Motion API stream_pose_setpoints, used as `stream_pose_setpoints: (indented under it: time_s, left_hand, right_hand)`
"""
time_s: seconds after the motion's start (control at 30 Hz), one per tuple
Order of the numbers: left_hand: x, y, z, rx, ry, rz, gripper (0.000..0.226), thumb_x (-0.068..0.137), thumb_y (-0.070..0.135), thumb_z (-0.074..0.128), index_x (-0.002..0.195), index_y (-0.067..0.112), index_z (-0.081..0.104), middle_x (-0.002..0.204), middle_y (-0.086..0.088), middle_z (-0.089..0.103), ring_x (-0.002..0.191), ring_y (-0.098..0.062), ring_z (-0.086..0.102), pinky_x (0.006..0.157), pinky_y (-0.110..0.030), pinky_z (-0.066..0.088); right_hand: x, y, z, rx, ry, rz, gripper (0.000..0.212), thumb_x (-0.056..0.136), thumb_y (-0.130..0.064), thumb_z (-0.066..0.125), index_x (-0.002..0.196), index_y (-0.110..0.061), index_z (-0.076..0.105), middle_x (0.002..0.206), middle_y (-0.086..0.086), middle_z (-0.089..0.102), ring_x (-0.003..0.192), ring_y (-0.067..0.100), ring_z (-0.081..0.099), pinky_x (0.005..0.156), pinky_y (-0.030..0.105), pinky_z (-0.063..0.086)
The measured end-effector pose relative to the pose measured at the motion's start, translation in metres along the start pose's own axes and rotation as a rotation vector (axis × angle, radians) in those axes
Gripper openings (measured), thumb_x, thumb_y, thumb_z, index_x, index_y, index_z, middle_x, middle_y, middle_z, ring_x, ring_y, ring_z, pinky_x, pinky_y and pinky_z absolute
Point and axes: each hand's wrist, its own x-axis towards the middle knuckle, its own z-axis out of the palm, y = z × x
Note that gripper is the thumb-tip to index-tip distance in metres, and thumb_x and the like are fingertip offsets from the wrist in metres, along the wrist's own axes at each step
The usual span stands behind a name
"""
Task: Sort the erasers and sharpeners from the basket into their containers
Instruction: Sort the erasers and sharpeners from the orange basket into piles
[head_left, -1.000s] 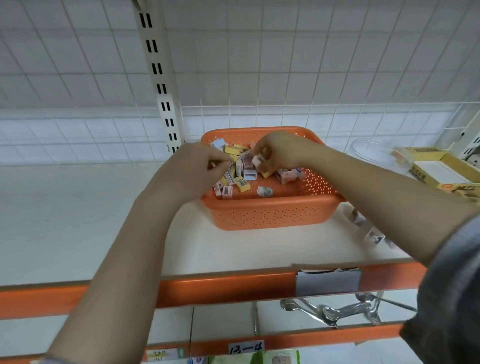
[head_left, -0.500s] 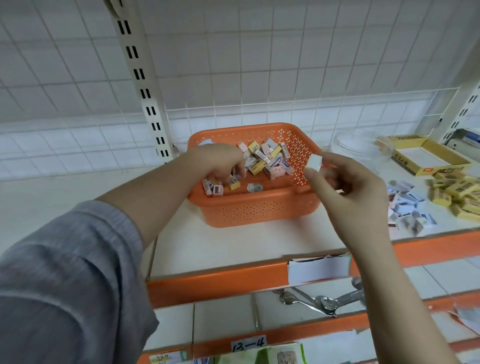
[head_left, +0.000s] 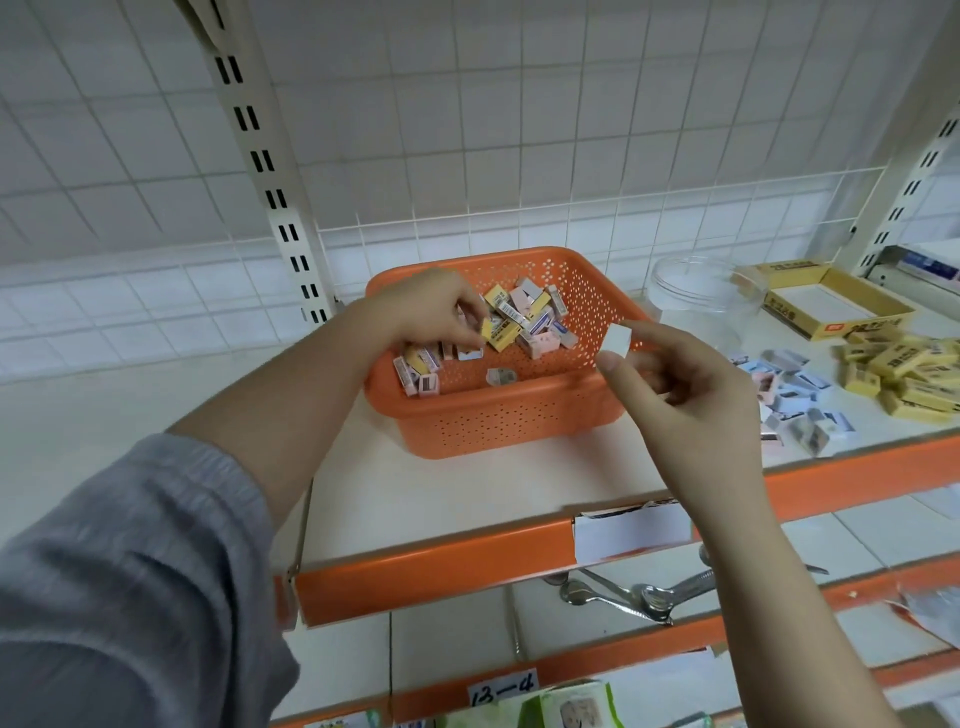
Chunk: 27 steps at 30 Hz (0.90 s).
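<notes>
Sorting looks partly done, judging by how things lie. An orange basket (head_left: 519, 415) on a white shelf (head_left: 156, 395) holds a good number of small boxed erasers (head_left: 524, 317) and one small grey piece, perhaps a sharpener (head_left: 501, 376). The right hand (head_left: 685, 384) pinches a small white block (head_left: 618, 339) between thumb and fingertips, just in front of the basket's right wall. Beyond that pinch and further right stand a clear round tub (head_left: 701, 296) and an open yellow box (head_left: 831, 306); loose yellow erasers (head_left: 904, 374) and blue-and-pink packets (head_left: 795, 395) lie on the shelf near them, not yet inside any container. The left hand (head_left: 431, 312) reaches into the basket with fingers curled down onto the packets; whether it grips one, I cannot tell. Print on the packets is too small to read. The tub's contents are unclear, and the piles run off the right edge.
</notes>
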Motion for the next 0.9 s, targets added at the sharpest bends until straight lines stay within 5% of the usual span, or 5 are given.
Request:
stream_pose_setpoints:
  time_s: [0.3, 0.5, 0.57, 0.73, 0.9]
  left_hand:
    - [-0.031, 0.057, -0.006, -0.239, 0.358, 0.057, 0.021, 0.082, 0.033, 0.069, 0.101, 0.025, 0.069, 0.084, 0.019, 0.059, 0.062, 0.007, 0.052, 0.054, -0.008, 0.034]
    - [-0.034, 0.11, 0.018, -0.254, 0.486, 0.148, 0.016, 0.081, 0.026, 0.07, 0.094, 0.019, 0.074, 0.087, 0.002, 0.065, 0.078, -0.011, 0.056, 0.075, -0.034, 0.047]
    - [-0.029, 0.129, 0.025, -0.258, 0.547, 0.152, 0.02, 0.08, 0.028, 0.071, 0.099, 0.019, 0.074, 0.09, 0.003, 0.066, 0.079, -0.007, 0.054, 0.076, -0.026, 0.046]
    - [-0.015, 0.181, 0.056, -0.37, 0.719, 0.106, 0.032, 0.075, 0.03, 0.074, 0.107, 0.024, 0.071, 0.086, 0.013, 0.064, 0.075, -0.007, 0.053, 0.067, -0.015, 0.041]
    - [-0.008, 0.229, 0.087, -0.489, 0.691, -0.014, 0.03, 0.08, 0.022, 0.073, 0.105, 0.036, 0.065, 0.076, 0.028, 0.056, 0.066, -0.001, 0.044, 0.061, -0.007, 0.034]
  right_hand:
    - [0.011, 0.006, -0.021, -0.019, 0.141, 0.046, 0.022, 0.081, -0.026, 0.073, 0.096, -0.04, 0.064, 0.073, -0.012, 0.063, 0.063, 0.013, 0.059, 0.059, 0.026, 0.048]
    - [0.031, 0.026, -0.087, -0.156, 0.219, 0.025, 0.035, 0.087, -0.009, 0.064, 0.118, -0.025, 0.062, 0.097, -0.008, 0.064, 0.065, -0.007, 0.053, 0.066, 0.003, 0.04]
    - [0.046, 0.038, -0.116, -0.216, 0.208, 0.019, 0.037, 0.088, -0.011, 0.063, 0.119, -0.03, 0.061, 0.096, -0.01, 0.062, 0.066, -0.008, 0.053, 0.065, 0.002, 0.04]
    - [0.11, 0.067, -0.173, -0.416, -0.092, 0.016, 0.035, 0.085, -0.02, 0.068, 0.119, -0.026, 0.061, 0.093, -0.008, 0.061, 0.077, 0.009, 0.058, 0.07, 0.023, 0.044]
    - [0.145, 0.103, -0.185, -0.677, -0.5, -0.009, 0.034, 0.082, -0.02, 0.071, 0.116, -0.017, 0.064, 0.101, 0.0, 0.067, 0.082, 0.011, 0.055, 0.073, 0.022, 0.038]
